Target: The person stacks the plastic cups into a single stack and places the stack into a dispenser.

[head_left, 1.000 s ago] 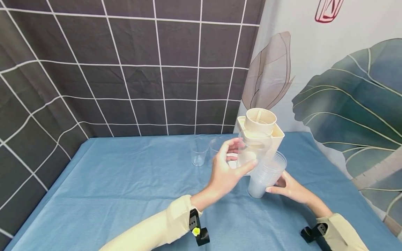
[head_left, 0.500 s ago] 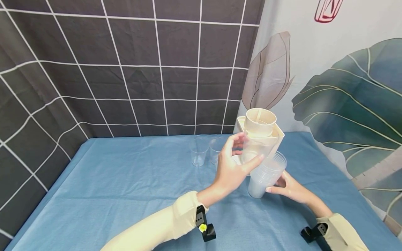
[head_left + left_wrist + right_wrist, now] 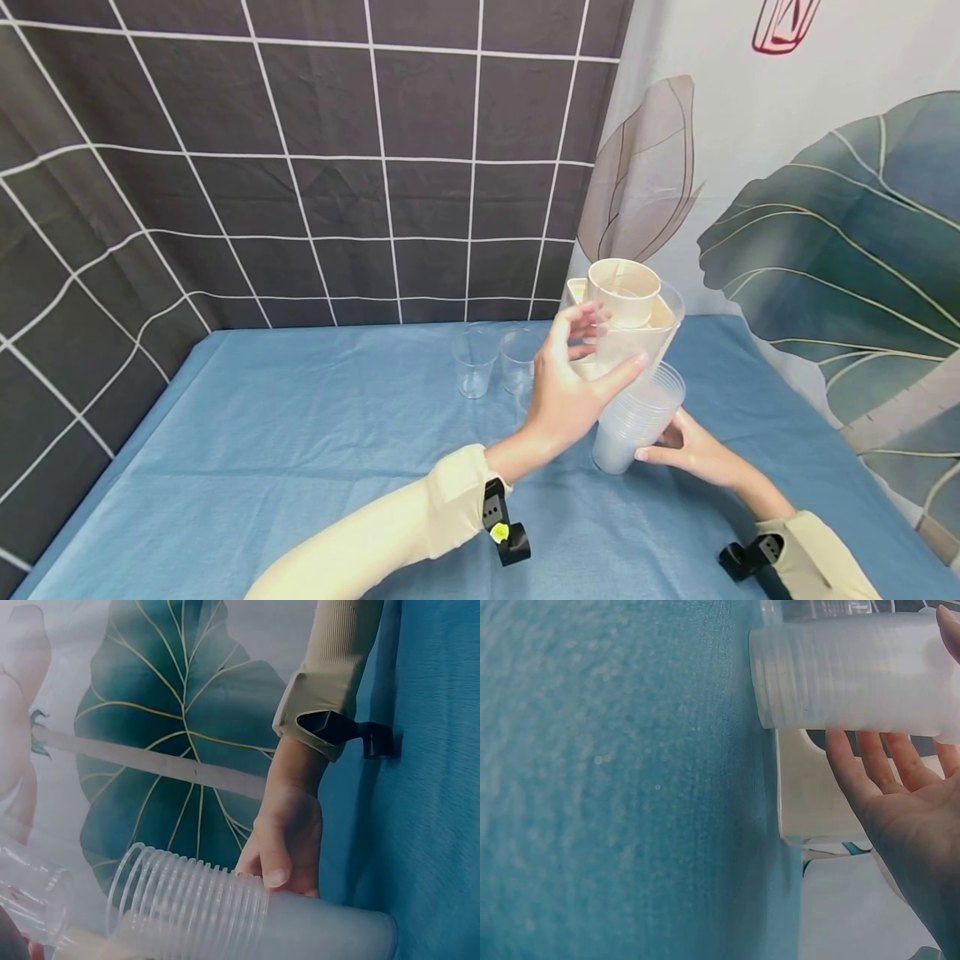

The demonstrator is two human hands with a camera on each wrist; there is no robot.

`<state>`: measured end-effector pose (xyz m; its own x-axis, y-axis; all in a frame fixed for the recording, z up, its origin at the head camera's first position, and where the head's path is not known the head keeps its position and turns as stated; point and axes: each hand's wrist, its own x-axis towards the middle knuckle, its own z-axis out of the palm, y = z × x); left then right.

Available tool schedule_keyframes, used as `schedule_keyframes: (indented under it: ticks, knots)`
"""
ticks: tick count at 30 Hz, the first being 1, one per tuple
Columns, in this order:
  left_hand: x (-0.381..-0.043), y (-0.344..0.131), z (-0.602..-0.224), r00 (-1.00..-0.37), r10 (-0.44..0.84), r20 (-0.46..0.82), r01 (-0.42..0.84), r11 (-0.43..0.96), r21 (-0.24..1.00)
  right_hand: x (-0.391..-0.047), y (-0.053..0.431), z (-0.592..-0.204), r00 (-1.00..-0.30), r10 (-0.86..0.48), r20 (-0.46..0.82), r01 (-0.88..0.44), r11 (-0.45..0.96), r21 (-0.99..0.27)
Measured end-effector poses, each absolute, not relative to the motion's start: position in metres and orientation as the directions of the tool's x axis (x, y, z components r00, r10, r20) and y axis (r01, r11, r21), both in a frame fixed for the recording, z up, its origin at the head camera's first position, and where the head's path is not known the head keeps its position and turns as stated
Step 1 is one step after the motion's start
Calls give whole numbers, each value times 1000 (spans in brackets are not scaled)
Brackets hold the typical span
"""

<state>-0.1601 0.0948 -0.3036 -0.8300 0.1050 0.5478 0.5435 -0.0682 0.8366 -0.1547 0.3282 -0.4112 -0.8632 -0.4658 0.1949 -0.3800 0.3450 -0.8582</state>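
Note:
My left hand (image 3: 572, 375) pinches a clear plastic cup (image 3: 636, 343) between thumb and fingers, raised over the mouth of a tall stack of nested clear cups (image 3: 630, 425). In the left wrist view that cup (image 3: 34, 896) lies at the lower left, near the stack's rims (image 3: 195, 907). My right hand (image 3: 693, 450) grips the stack low on its right side, thumb in front, and the stack stands on the cloth, leaning slightly right. From the right wrist view, fingers (image 3: 877, 761) of this hand curl under the stack's side (image 3: 855, 675).
A cream cup dispenser (image 3: 622, 279) with a round top opening stands behind the hands. Two loose clear cups (image 3: 474, 367) stand left of it, and part of another cup (image 3: 522, 400) shows beside my left hand. Blue cloth (image 3: 300, 433) covers the table, with curtains behind.
My left hand has moved right and slightly up with the cup, now higher against the dispenser. More of the loose cups shows behind it. The right hand and stack have stayed put.

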Motion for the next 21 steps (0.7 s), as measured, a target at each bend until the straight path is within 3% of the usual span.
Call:
schedule_keyframes:
  ticks: [14, 21]
  knots:
    - [-165, 102, -307, -820, 143, 555, 528, -187, 828, -155, 329, -412, -865, -465, 188, -373, 347, -860]
    - [-166, 107, -311, -840, 192, 507, 454, -259, 852, -156, 330, -412, -854, -479, 204, -396, 343, -852]
